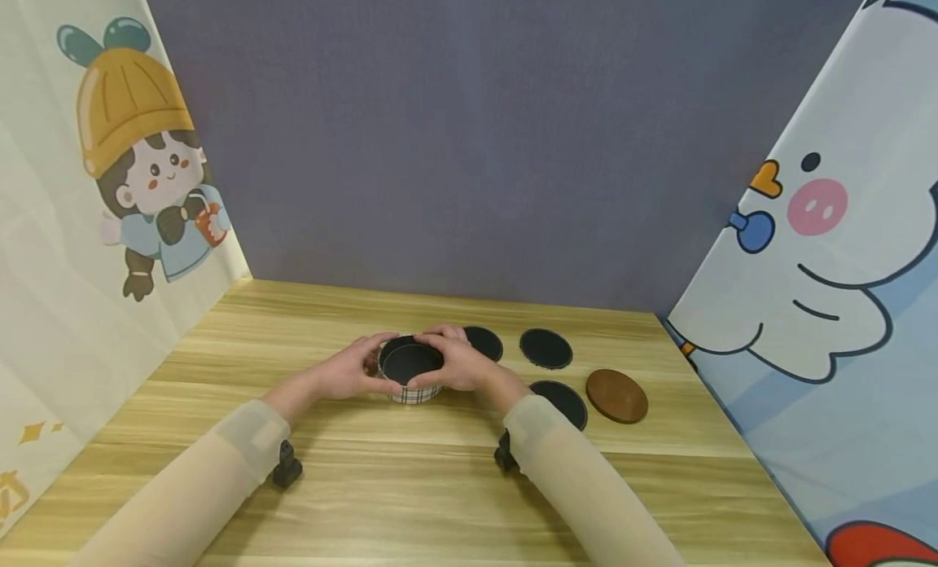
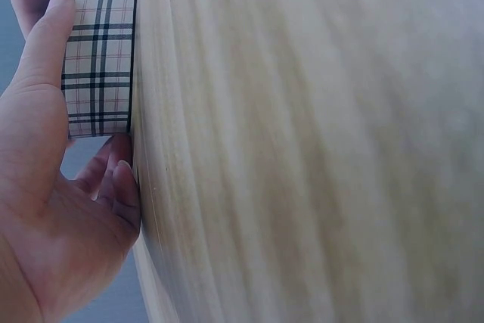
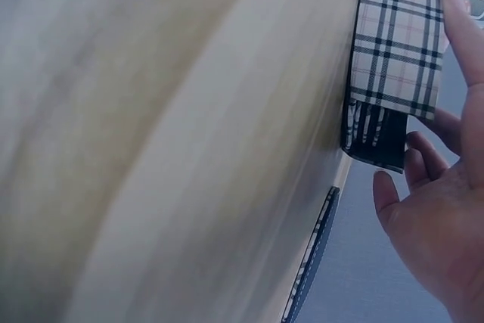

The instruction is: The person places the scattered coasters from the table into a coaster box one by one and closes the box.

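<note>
1. nearest: left cream fabric sleeve (image 1: 183,477) and right cream fabric sleeve (image 1: 593,485), over a pale wood-grain tabletop (image 1: 388,502). small black wrist unit (image 1: 287,467) under the left cuff.
2. left hand (image 1: 344,374): clamped on a round, cream-black-red plaid holder (image 1: 414,396); thumb on the near rim, fingers bent round the left and far side.
3. right hand (image 1: 463,365): holds the same holder, thumb at the near side, forefinger at the far rim. other fingers loosely bent by the wall; cannot tell if all touch.
4. holder lies between the hands, left of table centre, upright, seemingly on the wood. black lining; flat black insert disc (image 1: 412,363) inside. right wrist view: side slot (image 3: 378,130) showing patterned edges, probably stacked discs.
5. handling, judged: light, stiff-walled, smooth and a bit slippery, hard to break. best hold: opposite sides of the solid wall, low down; off the slot, where the wall may flex.
6. right of the holder: near black round disc (image 1: 563,402), partly behind the right sleeve; right of that, a plain brown round disc (image 1: 617,396).
7. farther: right far black disc (image 1: 545,349); left far black disc (image 1: 484,344), partly behind the right hand.
8. farthest: grey-blue fabric panel (image 1: 440,143).
</note>
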A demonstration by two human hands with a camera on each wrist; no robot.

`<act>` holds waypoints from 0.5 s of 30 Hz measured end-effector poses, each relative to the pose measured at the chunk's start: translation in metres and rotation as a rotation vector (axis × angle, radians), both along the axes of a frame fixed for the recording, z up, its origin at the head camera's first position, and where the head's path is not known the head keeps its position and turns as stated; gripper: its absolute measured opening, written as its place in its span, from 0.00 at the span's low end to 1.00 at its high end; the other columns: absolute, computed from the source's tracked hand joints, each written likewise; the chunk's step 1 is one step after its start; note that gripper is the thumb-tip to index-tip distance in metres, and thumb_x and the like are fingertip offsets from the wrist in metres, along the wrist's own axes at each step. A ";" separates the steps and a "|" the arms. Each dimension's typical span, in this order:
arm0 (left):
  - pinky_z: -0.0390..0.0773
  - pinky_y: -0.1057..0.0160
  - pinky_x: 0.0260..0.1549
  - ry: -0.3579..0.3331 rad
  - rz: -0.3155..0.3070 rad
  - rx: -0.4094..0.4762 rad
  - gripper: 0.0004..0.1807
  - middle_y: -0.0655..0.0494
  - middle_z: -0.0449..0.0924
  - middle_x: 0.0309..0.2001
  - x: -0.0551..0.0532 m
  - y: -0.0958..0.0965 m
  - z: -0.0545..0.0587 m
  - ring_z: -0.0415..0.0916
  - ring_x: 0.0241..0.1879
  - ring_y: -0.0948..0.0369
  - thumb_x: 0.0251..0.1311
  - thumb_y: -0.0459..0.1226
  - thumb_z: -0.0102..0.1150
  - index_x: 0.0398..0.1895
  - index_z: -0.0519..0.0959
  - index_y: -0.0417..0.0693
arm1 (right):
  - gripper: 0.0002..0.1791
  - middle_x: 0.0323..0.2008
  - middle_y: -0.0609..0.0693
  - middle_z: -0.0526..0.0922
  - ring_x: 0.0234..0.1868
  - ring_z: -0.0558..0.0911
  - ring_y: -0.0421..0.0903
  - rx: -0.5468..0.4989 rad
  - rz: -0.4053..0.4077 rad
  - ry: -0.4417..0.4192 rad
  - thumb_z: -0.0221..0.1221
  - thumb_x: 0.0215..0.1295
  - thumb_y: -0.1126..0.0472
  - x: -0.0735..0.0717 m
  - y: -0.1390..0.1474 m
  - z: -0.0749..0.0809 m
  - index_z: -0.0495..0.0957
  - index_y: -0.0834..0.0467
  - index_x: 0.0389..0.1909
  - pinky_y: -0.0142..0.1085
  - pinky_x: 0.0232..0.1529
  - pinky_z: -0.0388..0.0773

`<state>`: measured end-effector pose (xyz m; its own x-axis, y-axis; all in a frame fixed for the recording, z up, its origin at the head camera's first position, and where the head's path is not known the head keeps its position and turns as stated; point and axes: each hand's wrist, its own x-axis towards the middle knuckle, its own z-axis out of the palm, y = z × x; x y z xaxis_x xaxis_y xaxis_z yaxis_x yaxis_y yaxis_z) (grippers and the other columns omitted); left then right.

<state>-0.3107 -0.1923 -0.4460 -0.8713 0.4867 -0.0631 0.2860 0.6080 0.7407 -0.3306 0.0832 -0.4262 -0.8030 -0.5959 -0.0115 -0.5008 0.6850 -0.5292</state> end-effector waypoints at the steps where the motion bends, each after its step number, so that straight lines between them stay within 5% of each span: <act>1: 0.80 0.45 0.59 0.001 0.001 -0.001 0.60 0.36 0.65 0.70 0.000 0.000 0.000 0.77 0.61 0.49 0.65 0.59 0.77 0.91 0.51 0.54 | 0.51 0.84 0.52 0.62 0.84 0.58 0.56 -0.004 -0.002 -0.001 0.75 0.66 0.35 0.000 0.001 0.000 0.65 0.46 0.86 0.63 0.81 0.63; 15: 0.79 0.39 0.64 0.022 0.009 0.031 0.59 0.31 0.65 0.72 -0.001 0.002 -0.003 0.79 0.64 0.44 0.64 0.54 0.80 0.90 0.54 0.52 | 0.41 0.74 0.57 0.70 0.63 0.77 0.57 -0.160 0.003 -0.049 0.71 0.72 0.38 0.013 0.040 0.014 0.71 0.46 0.81 0.52 0.60 0.77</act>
<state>-0.3118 -0.1901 -0.4494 -0.8766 0.4804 -0.0294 0.2968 0.5876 0.7528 -0.3181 0.1228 -0.4125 -0.8021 -0.5955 0.0442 -0.4733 0.5888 -0.6552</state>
